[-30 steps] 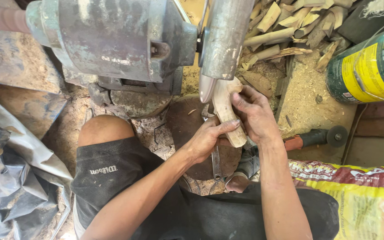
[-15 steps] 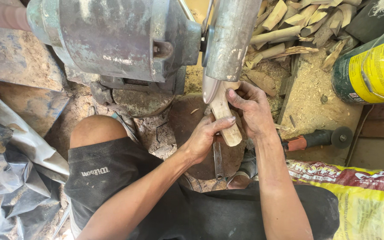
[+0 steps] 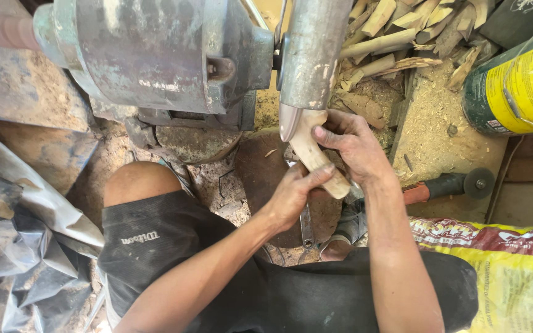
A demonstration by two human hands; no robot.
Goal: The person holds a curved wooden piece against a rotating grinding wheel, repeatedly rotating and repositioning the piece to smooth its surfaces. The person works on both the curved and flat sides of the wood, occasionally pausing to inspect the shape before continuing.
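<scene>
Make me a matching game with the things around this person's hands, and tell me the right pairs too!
Things:
1. pale carved wooden piece
2. big round yellow and green can
3. black wheeled tool with an orange handle
4. heap of cut wooden sticks

Where:
A. at the top, behind the grey machine
B. on the floor, just right of the right hand
C. gripped by the left hand and the right hand
D. at the far right edge, top

Pairs: 1-C, 2-D, 3-B, 4-A
</scene>
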